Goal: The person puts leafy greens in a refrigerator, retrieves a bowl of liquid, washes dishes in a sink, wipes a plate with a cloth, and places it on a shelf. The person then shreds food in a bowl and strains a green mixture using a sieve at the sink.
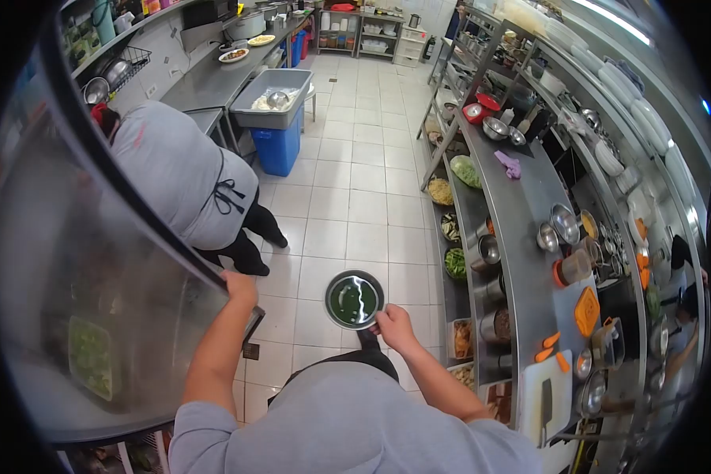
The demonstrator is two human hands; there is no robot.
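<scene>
In front of my body, my right hand (395,326) grips the rim of a round metal bowl (331,314). Dark green liquid (351,303) fills much of the bowl, and light reflects off its surface. My left hand (240,288) is closed on the edge of a swung-out glass door (146,186) with a dark frame. A container of green leaves (92,355) shows through the fogged glass at lower left.
A person in a grey shirt (186,170) stands just beyond the door, back turned. Steel shelving with a long counter (521,229) runs along the right, holding bowls, a cutting board (557,387) and a knife (547,403). A grey tub (272,118) rests on a blue bin (278,150).
</scene>
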